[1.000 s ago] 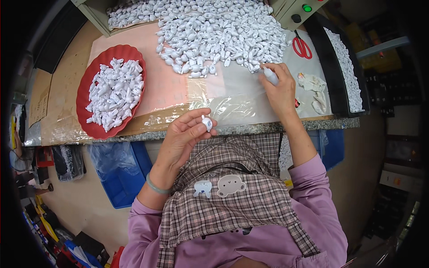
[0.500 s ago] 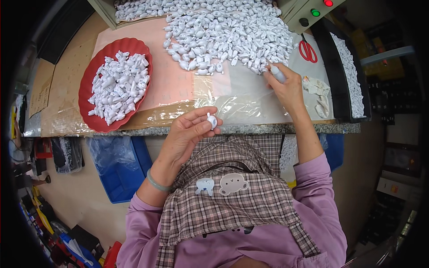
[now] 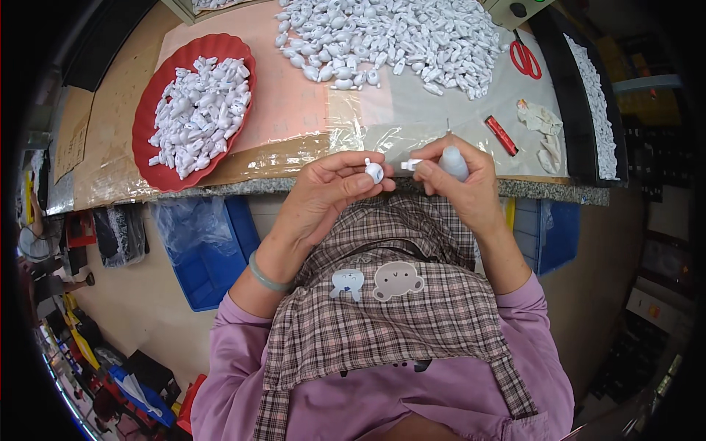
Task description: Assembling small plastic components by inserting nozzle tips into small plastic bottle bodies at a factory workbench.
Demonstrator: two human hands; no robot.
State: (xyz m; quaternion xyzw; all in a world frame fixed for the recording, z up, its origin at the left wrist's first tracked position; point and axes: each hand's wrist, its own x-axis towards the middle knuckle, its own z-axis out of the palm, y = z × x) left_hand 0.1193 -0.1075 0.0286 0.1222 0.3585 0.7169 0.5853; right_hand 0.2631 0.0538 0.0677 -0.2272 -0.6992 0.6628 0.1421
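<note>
Just over the table's front edge, my left hand pinches a small round white plastic piece with a knob on top and a dark mark on its side. My right hand is closed around a translucent squeeze bottle with a thin needle tip pointing away from me. Between that hand's thumb and forefinger is a small white part, held close to the round piece but apart from it. A big pile of similar white pieces covers the far middle of the table.
At left stands a red scalloped bowl heaped with white pieces. Right of the pile lie red-handled scissors, a red stick-shaped object and crumpled tissue. A black tray edges the right side; blue bins sit below the table.
My right hand has come back from the pile's near edge toward my left hand, bringing a small white part along with the bottle. The red stick now shows. The view has shifted slightly.
</note>
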